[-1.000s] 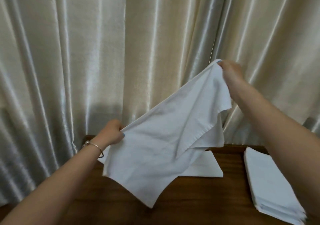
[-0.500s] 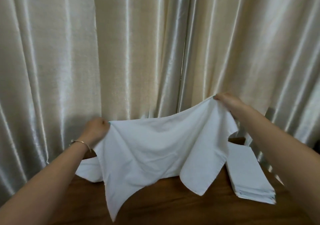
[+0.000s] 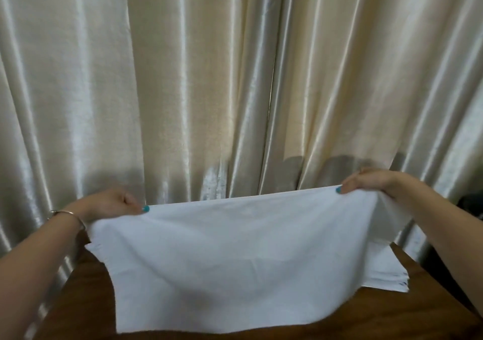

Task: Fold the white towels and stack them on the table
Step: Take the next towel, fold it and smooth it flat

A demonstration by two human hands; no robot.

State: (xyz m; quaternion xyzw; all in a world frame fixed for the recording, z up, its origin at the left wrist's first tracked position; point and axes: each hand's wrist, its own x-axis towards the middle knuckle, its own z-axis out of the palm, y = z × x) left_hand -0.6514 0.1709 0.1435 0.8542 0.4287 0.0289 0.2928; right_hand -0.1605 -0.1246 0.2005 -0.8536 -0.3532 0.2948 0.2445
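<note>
Left hand (image 3: 109,205) and right hand (image 3: 366,181) each pinch a far corner of the white cloth towel (image 3: 230,256), stretched flat over the dark wooden table (image 3: 78,303). Stack of folded white towels (image 3: 467,279) right, partly covered. Shiny cream curtain (image 3: 209,78) behind.

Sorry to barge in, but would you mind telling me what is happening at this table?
A person is folding white towels. The left hand and right hand each pinch a top corner of one white towel, holding it spread wide above the wooden table in front of a cream curtain. It is not yet folded. A stack of folded towels peeks out behind its right side.
</note>
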